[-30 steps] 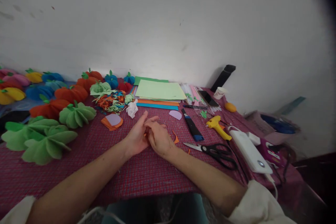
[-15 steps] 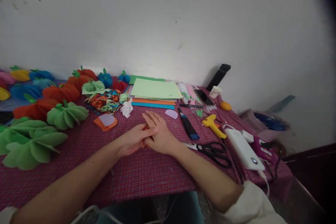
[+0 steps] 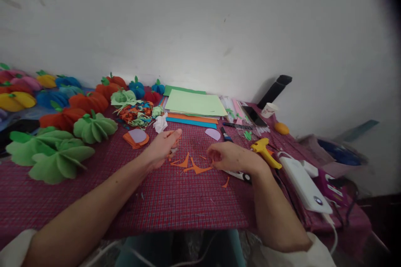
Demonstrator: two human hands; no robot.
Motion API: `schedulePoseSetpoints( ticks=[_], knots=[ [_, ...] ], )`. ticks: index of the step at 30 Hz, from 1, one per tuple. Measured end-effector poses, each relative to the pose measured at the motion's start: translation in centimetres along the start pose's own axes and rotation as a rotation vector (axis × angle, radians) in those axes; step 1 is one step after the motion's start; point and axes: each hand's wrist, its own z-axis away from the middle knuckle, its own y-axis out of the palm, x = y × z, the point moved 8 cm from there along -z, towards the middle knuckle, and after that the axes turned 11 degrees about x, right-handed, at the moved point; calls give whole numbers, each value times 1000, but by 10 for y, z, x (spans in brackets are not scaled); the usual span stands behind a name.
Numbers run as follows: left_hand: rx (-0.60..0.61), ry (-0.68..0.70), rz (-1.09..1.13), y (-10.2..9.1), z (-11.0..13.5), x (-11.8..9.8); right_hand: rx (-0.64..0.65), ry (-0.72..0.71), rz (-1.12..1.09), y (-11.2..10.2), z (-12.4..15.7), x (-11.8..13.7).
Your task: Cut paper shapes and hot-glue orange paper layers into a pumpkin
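Note:
My left hand (image 3: 163, 147) is closed just above the tablecloth, with bits of orange paper showing between its curled fingers. To its right, my right hand (image 3: 232, 156) is bent down with fingers curled, its fingertips at the end of a curved orange paper scrap (image 3: 197, 169). More thin orange scraps (image 3: 185, 161) lie between the two hands. One small orange strip (image 3: 226, 182) rests below my right hand. The scissors (image 3: 239, 175) are mostly covered by my right hand and forearm; a blade and the pivot show. A utility knife (image 3: 227, 134) is partly hidden behind that hand.
Paper pumpkins (image 3: 95, 128) crowd the left. Behind the hands are a shredded paper heap (image 3: 134, 114), stacked coloured sheets (image 3: 196, 103) and cut pieces (image 3: 135, 137). A yellow glue gun (image 3: 265, 153), white power bank (image 3: 303, 183), paper cup (image 3: 268, 110) and cables are at right.
My hands were pressed together around orange scraps; now they are apart, the right one moved rightward over the scissors. Orange scraps lie on the cloth between them. The view has shifted slightly.

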Motion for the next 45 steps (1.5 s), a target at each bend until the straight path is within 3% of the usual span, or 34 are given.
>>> schedulePoseSetpoints(
  ticks=[3, 7, 14, 20, 28, 34, 37, 40, 43, 45],
  knots=[
    [-56, 57, 41, -7, -3, -3, 6, 98, 179, 12, -7, 0],
    [-130, 93, 57, -17, -5, -4, 37, 91, 265, 28, -21, 8],
    [-196, 99, 27, -25, -4, -5, -9, -46, 173, 27, -30, 17],
    [-221, 129, -8, -27, -3, -7, -85, -262, 131, 32, -32, 44],
    [-197, 141, -42, -23, -4, -6, -55, -175, 169, 42, -46, 48],
    [-177, 133, -56, -24, -5, -4, -63, -213, 97, 37, -45, 41],
    [-128, 92, -51, -19, -5, -1, -182, -135, -73, 19, -41, 24],
    [-32, 24, -36, -7, -5, 6, -423, -65, -275, 2, -35, 11],
    [98, -44, 29, 8, -4, 15, -568, -105, -373, 1, -34, 17],
    [189, -77, 79, 18, -4, 21, -591, -135, -271, 4, -36, 29]
  ],
)
